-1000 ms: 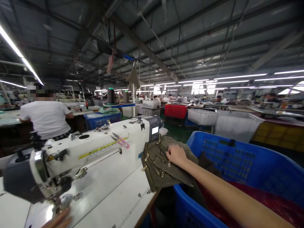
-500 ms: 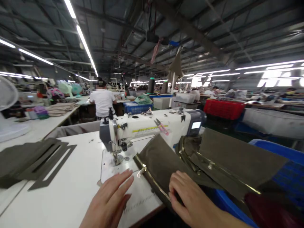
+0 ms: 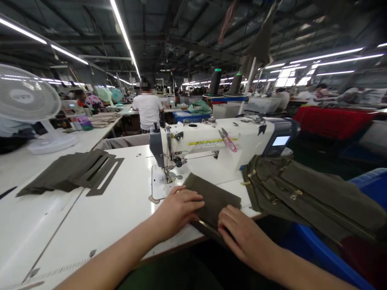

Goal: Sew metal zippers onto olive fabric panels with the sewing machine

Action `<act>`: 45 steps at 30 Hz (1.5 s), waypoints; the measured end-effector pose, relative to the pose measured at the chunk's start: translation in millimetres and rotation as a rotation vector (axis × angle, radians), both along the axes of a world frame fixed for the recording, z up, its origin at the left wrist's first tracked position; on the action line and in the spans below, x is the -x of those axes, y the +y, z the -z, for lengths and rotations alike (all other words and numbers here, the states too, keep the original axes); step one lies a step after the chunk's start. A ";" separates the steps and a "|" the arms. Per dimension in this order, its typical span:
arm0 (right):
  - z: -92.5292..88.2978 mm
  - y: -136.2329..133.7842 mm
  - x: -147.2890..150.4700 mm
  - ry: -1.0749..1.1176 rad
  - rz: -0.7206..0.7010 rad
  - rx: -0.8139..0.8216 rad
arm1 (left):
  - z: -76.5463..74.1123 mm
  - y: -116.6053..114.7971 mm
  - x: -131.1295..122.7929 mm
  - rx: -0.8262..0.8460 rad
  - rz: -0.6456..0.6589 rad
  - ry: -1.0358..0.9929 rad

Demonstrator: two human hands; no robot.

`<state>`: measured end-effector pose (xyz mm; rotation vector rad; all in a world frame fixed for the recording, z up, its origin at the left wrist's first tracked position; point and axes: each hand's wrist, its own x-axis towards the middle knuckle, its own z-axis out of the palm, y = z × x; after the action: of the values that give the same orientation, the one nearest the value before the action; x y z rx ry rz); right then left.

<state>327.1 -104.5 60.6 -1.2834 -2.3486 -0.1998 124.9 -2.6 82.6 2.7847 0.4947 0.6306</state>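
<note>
A dark olive fabric piece (image 3: 213,193) with a gold zipper along its near edge lies on the white sewing table, right of the needle area. My left hand (image 3: 180,209) is on its left end, fingers bent over the cloth and covering the zipper pull end. At the near right edge, my right hand (image 3: 238,231) grips the same piece with curled fingers; the thumb side is partly hidden. Just beyond my left hand stands the white sewing machine (image 3: 208,139), its presser foot (image 3: 168,175) apart from the fabric. Pink-handled thread snips (image 3: 229,141) rest against the machine's arm.
More olive zippered pieces (image 3: 290,185) are heaped at the right, over a blue basket (image 3: 311,245). Olive cut panels (image 3: 69,171) lie stacked on the left of the table (image 3: 99,225). A white fan (image 3: 27,96) stands at far left. A person (image 3: 147,108) sits ahead, back turned.
My left hand has moved right from the bare table onto the fabric's left end. The fabric now lies apart from the heap, its zipper mostly covered. The view has tilted down and turned left.
</note>
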 end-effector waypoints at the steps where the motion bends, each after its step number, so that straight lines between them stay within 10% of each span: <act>1: -7.1 1.1 0.1 -0.014 -0.011 -0.020 | -0.7 -1.3 -9.4 0.035 0.051 0.026; 5: -58.2 1.3 -8.7 0.034 -0.026 -0.166 | -20.2 -14.4 -34.4 0.284 0.101 -0.071; 10: -109.2 -3.6 -23.2 0.316 0.215 -0.561 | -50.9 -31.9 -31.7 0.626 -0.271 -0.449; 16: -38.4 36.2 -9.2 0.168 0.323 -0.116 | -2.7 -15.0 7.3 1.010 -0.591 -0.564; 21: 14.3 62.1 16.0 0.039 0.484 0.151 | 33.1 -9.2 46.3 0.324 -0.689 -0.369; 25: 21.6 70.9 21.7 0.131 0.487 0.169 | 30.2 -15.6 64.2 0.043 -0.563 0.032; 34: 21.6 95.0 22.7 0.733 0.444 0.382 | 7.9 -25.1 61.3 0.054 -0.461 0.326; 45: 22.1 116.9 2.1 0.403 0.512 0.309 | -1.4 -11.6 58.3 0.092 -0.445 0.449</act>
<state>325.0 12.4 38.5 -1.8600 -1.7242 0.2562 66.5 -14.2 84.0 2.7343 1.2186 0.0399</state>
